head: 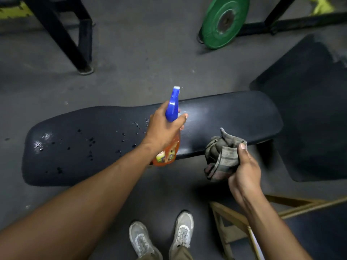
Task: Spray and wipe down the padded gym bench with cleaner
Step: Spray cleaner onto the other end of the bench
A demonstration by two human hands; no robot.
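Mid-frame, left hand (163, 126) fingers grip the spray bottle (170, 132) over the wet bench (93, 139); right hand (244, 171) fingers clutch the cloth (219, 156), lower right.

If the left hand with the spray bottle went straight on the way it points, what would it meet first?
Probably the far edge of the padded bench: the left hand holds the spray bottle above the pad, nozzle aimed away. Height is unclear; it might pass over to bare floor.
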